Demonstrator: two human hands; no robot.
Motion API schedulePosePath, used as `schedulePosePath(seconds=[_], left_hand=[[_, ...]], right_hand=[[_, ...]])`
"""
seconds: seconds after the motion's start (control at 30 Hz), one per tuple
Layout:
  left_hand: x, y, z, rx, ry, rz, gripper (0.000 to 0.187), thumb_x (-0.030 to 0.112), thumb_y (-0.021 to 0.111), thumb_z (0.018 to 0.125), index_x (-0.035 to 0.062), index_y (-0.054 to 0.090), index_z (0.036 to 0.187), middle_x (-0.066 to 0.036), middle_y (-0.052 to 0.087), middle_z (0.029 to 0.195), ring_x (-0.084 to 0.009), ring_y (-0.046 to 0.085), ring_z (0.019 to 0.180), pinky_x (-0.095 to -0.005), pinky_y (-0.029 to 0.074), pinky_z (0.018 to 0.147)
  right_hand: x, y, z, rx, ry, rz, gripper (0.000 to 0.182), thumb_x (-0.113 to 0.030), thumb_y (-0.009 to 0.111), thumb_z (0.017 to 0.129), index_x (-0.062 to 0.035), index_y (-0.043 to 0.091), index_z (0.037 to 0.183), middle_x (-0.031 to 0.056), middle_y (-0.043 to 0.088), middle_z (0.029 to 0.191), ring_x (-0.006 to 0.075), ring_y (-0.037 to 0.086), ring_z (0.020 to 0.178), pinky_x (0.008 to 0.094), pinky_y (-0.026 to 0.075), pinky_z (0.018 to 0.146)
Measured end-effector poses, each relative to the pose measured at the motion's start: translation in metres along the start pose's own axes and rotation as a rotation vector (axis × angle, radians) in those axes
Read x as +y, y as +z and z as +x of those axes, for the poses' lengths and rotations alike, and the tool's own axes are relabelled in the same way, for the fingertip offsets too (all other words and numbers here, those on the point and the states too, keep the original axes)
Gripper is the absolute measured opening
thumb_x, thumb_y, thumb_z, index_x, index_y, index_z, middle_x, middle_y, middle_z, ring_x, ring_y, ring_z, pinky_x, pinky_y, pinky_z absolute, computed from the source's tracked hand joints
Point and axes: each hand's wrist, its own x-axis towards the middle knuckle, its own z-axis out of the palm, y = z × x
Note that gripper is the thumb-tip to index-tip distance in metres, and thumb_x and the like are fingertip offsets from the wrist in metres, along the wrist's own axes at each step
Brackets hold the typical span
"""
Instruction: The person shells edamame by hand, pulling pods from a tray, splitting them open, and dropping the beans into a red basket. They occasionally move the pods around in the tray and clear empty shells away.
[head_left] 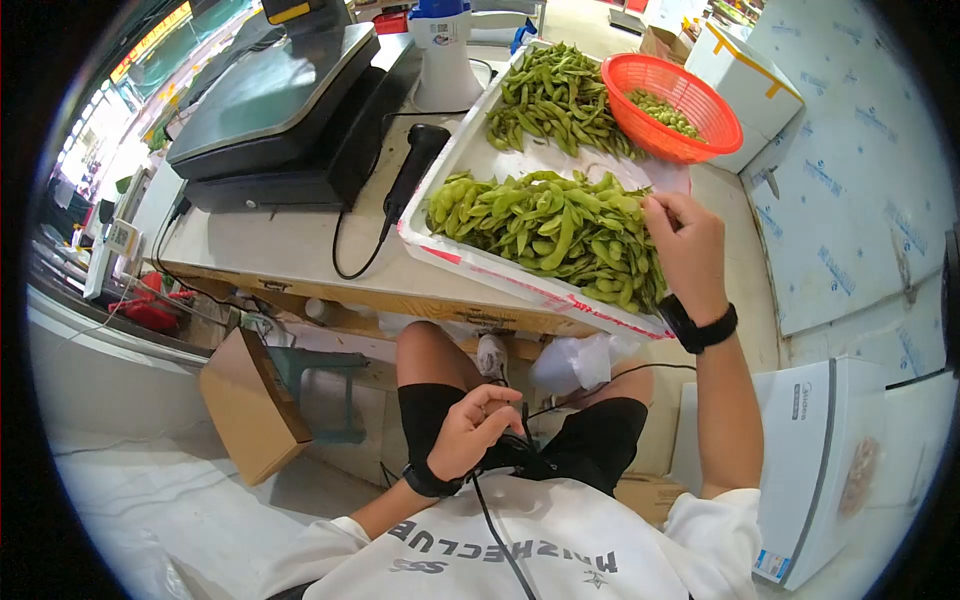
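Note:
Green soybean pods (555,230) lie heaped in the near part of a white foam tray (445,250). My right hand (690,240) is at the heap's right edge, its thumb and fingers pinched together against the pods. What the pinch holds is too small to make out. Above my lap, my left hand (475,430) hangs with its fingers loosely curled and the thumb apart from them; nothing shows in it. A second pile of pods (560,95), still on stems in places, fills the tray's far part. An orange-red plastic basket (672,108) holding shelled beans rests over the tray's far right corner.
Left of the tray are a black handheld scanner (415,170), a weighing scale (275,110) and a white-and-blue megaphone (443,60). A cardboard box (255,405) stands below the table at left. A white freezer (800,460) stands at right. Cables hang over my lap.

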Motion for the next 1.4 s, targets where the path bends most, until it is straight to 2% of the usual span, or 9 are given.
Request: schedulePosePath(seconds=[0.17,0.3,0.4,0.53,0.73,0.83,0.9,1.0,1.4], left_hand=[[0.001,-0.006,0.0,-0.028,-0.029,-0.042,0.025,0.012,0.053,0.097,0.0031,0.053,0.121,-0.007,0.065,0.085,-0.002,0.037,0.056,-0.0177,0.03,0.049],[0.004,-0.003,0.001,-0.063,-0.071,-0.118,0.029,0.017,0.049,0.1,0.003,0.049,0.125,-0.008,0.063,0.095,-0.0019,0.037,0.057,-0.0181,0.031,0.05],[0.007,0.002,0.005,-0.106,-0.1,-0.114,0.037,0.026,0.042,0.102,0.0025,0.044,0.13,-0.01,0.06,0.106,-0.0043,0.047,0.068,-0.0188,0.039,0.056],[0.01,0.014,0.01,-0.102,-0.071,0.085,0.047,0.037,0.032,0.104,0.0016,0.037,0.135,-0.012,0.057,0.11,-0.0134,0.055,0.099,-0.0262,0.047,0.083],[0.001,0.013,0.014,-0.173,-0.074,0.232,0.055,0.044,0.028,0.103,0.0011,0.032,0.138,-0.013,0.057,0.114,-0.0162,0.055,0.102,-0.0278,0.045,0.087],[0.006,0.011,0.012,-0.164,-0.161,0.012,0.059,0.048,0.028,0.102,0.0015,0.031,0.139,-0.013,0.057,0.113,-0.0157,0.056,0.101,-0.0277,0.047,0.084],[0.011,0.01,0.012,-0.165,-0.195,-0.059,0.048,0.038,0.039,0.102,0.0015,0.039,0.134,-0.011,0.058,0.113,-0.0147,0.059,0.096,-0.0267,0.05,0.077],[0.009,0.006,0.011,-0.197,-0.165,-0.092,0.028,0.018,0.054,0.098,0.0001,0.054,0.119,-0.007,0.062,0.104,-0.0129,0.062,0.089,-0.024,0.051,0.073],[0.0,0.007,0.013,0.018,-0.034,0.024,0.015,0.011,0.065,0.091,0.0004,0.057,0.099,-0.001,0.061,0.086,-0.0047,0.057,0.078,-0.0197,0.047,0.068]], right_hand=[[-0.017,-0.023,-0.026,0.023,0.151,0.168,0.021,-0.016,0.06,0.089,0.0032,0.067,0.093,0.0079,0.064,0.072,0.0109,0.057,0.061,0.0264,0.046,0.059],[-0.056,-0.029,-0.099,-0.522,0.218,0.408,0.017,-0.016,0.064,0.088,-0.0011,0.067,0.095,0.0071,0.066,0.079,0.0095,0.058,0.065,0.0249,0.047,0.06],[-0.069,0.005,-0.153,-0.777,0.094,0.393,0.017,-0.017,0.069,0.083,-0.0072,0.067,0.096,0.0096,0.065,0.081,0.0216,0.063,0.066,0.031,0.05,0.059],[-0.063,0.037,-0.199,-0.698,-0.039,0.336,0.02,-0.017,0.071,0.077,-0.0094,0.064,0.095,0.009,0.063,0.08,0.0286,0.063,0.068,0.0368,0.051,0.057],[-0.057,0.044,-0.218,-0.597,-0.101,0.309,0.018,-0.012,0.071,0.077,-0.0075,0.064,0.093,0.0087,0.062,0.076,0.0263,0.064,0.065,0.0333,0.051,0.056],[-0.059,0.036,-0.215,-0.589,0.277,0.476,0.012,-0.006,0.069,0.08,-0.0042,0.064,0.091,0.007,0.064,0.074,0.0185,0.063,0.059,0.0283,0.05,0.055],[-0.057,0.03,-0.209,-0.502,0.463,0.633,0.007,-0.006,0.063,0.089,0.0007,0.063,0.092,0.0038,0.066,0.078,0.0045,0.057,0.063,0.0205,0.046,0.057],[-0.046,0.037,-0.215,-0.326,0.8,1.052,0.012,-0.011,0.062,0.092,0.0,0.062,0.098,0.001,0.064,0.084,0.0044,0.055,0.071,0.0169,0.042,0.062],[-0.039,0.045,-0.223,-0.371,0.875,0.963,0.012,-0.008,0.065,0.089,0.0002,0.065,0.097,-0.0068,0.056,0.077,-0.0006,0.042,0.063,0.0155,0.031,0.054]])
